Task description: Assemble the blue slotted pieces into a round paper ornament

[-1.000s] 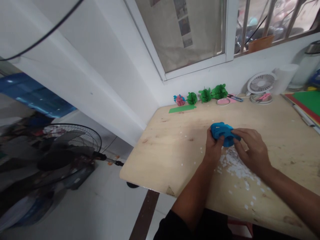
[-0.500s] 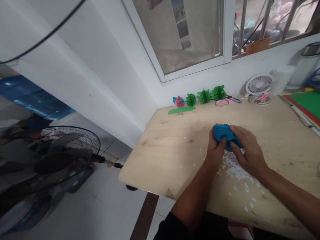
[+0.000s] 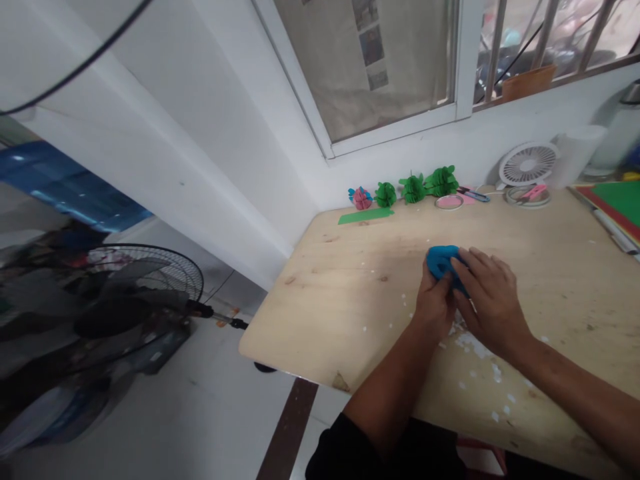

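Over the wooden table (image 3: pixel 320 287), a rounded blue paper piece (image 3: pixel 442 259) with openings in it is between my two hands. My left hand (image 3: pixel 434 303) is closed around its left and lower side. Against its right side lies my right hand (image 3: pixel 493 297), its fingers bent over the edge and covering much of the piece. Small white paper scraps (image 3: pixel 475 347) are scattered on the table below and beside my hands.
Along the wall stand a pink and blue paper figure (image 3: pixel 361 198) and several green ones (image 3: pixel 413 189). A green strip (image 3: pixel 365 216), a utility knife (image 3: pixel 474 194), a small white fan (image 3: pixel 529 165) and coloured sheets (image 3: pixel 617 203) lie or stand around. A floor fan (image 3: pixel 145 293) is left.
My right hand has shifted further over the blue piece, its fingers now covering more of it. The view has tilted slightly. My left hand keeps its grip.
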